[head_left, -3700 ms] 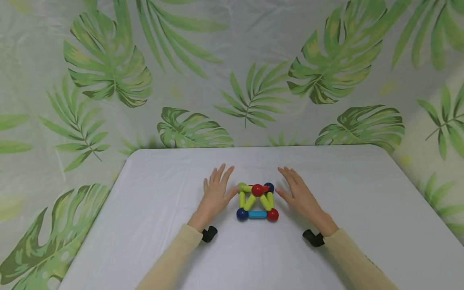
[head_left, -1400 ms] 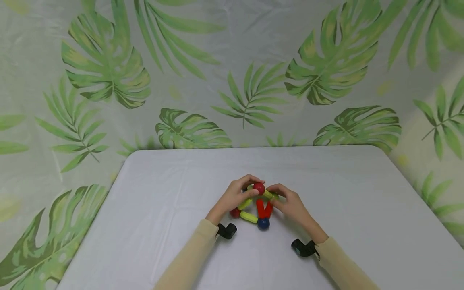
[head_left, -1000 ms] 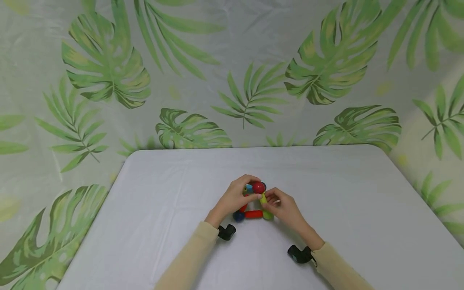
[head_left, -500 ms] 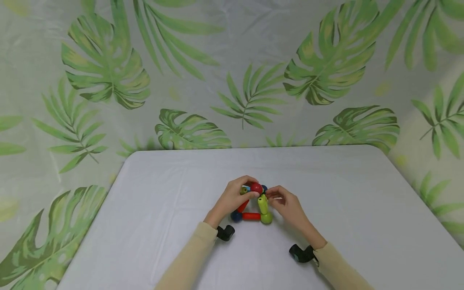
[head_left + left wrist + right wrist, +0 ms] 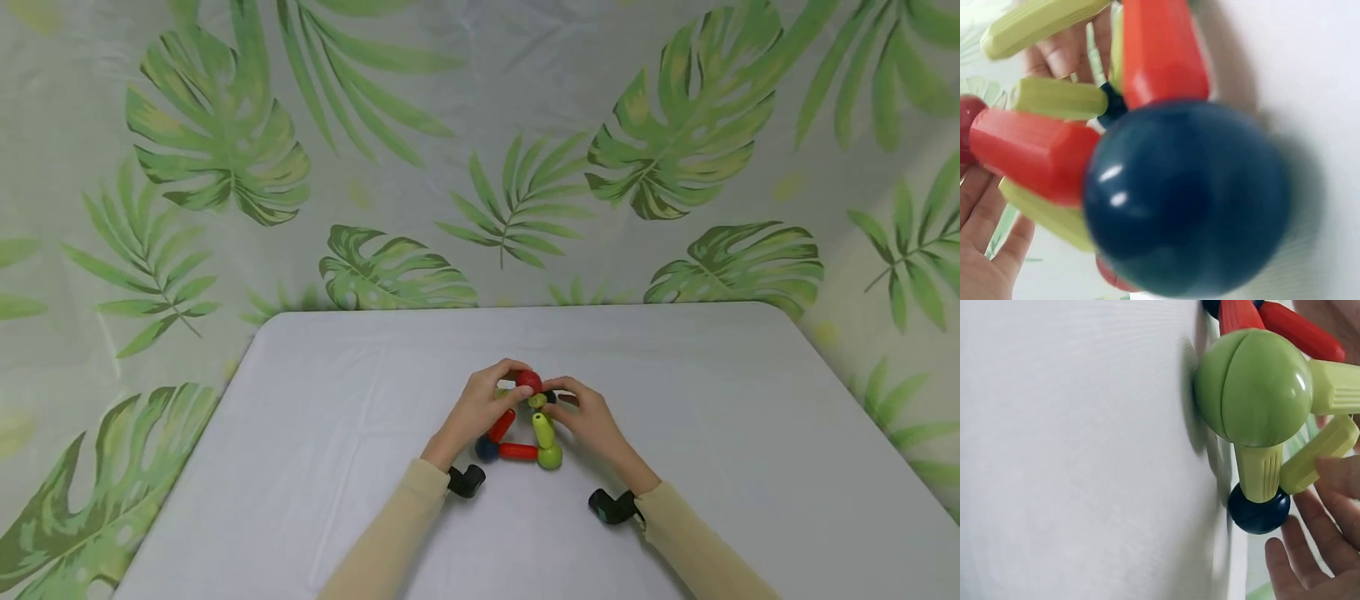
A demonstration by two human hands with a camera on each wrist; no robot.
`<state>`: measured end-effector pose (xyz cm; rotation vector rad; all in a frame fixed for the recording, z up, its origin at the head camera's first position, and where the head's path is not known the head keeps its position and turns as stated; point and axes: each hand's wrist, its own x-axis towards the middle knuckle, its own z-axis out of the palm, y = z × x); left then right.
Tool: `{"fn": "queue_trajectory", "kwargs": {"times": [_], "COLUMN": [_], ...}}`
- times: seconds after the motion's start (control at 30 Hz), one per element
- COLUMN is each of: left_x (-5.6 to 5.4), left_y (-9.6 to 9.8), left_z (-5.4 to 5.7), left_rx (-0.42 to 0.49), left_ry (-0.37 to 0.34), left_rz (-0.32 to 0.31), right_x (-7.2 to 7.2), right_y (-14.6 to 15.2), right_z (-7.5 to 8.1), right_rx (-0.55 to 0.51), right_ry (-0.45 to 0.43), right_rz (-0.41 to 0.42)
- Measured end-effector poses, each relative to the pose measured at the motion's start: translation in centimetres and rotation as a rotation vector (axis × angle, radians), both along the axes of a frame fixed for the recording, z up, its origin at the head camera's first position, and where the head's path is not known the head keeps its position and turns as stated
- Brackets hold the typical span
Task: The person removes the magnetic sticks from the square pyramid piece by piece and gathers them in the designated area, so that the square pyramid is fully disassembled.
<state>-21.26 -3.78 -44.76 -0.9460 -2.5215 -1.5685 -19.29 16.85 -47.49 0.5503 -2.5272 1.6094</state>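
Note:
A magnetic ball-and-rod frame stands mid-table. My left hand [image 5: 474,410] grips the red ball [image 5: 528,382] above the frame. My right hand [image 5: 589,420], close beside it, pinches a yellow-green rod [image 5: 1319,456] that slants up from a dark blue ball [image 5: 1259,510] at the back. Nearest the front, a red rod [image 5: 517,452] joins another blue ball [image 5: 487,448] to a green ball [image 5: 550,457]. A leaning red rod [image 5: 502,426] and a yellow-green rod [image 5: 543,432] rise from these, their upper ends apart from the red ball. The hands partly hide the frame's back.
The white-covered table [image 5: 360,517] spreads around the frame. A leaf-patterned cloth [image 5: 510,200] hangs behind its far edge. Each wrist wears a black camera, one on the left [image 5: 468,481] and one on the right [image 5: 611,506].
Both hands were open beside the frame; the left then took the red ball and the frame was turned. Lately the right hand moved from the front yellow-green rod to a rear one.

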Motion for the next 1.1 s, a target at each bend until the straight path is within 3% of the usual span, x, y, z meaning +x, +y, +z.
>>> {"fn": "queue_trajectory", "kwargs": {"times": [0.1,0.23,0.37,0.47,0.63,0.77,0.97,1.1], "left_x": [-0.7,-2.5,-4.8,-6.4,-8.9,-10.3,-11.5,-11.7], "left_y": [-0.4,-1.2,-1.9,-2.1,-2.0,-1.6,-1.2,-1.2], "left_z": [0.2,0.2,-0.3,-0.7,-1.4,-1.6,-2.0,-2.2], "left_rx": [0.056,0.112,0.095,0.073,0.017,-0.053,-0.115,-0.129], "left_ry": [-0.026,-0.11,-0.194,-0.235,-0.266,-0.273,-0.245,-0.235], "left_rz": [0.035,0.111,0.202,0.232,0.227,0.222,0.197,0.172], "right_x": [-0.2,-0.7,-1.1,-1.4,-1.9,-1.8,-0.4,0.2], "right_y": [0.0,-0.2,-0.3,-0.1,0.3,0.4,-0.1,-0.3], "right_z": [0.0,0.0,0.0,-0.1,-0.3,0.1,2.7,3.8], "right_rx": [-0.002,0.057,0.096,0.093,0.088,0.075,0.078,0.097], "right_ry": [-0.055,-0.132,-0.179,-0.203,-0.213,-0.218,-0.217,-0.217], "right_rz": [-0.007,-0.037,-0.052,-0.041,-0.004,0.019,0.043,0.039]}}
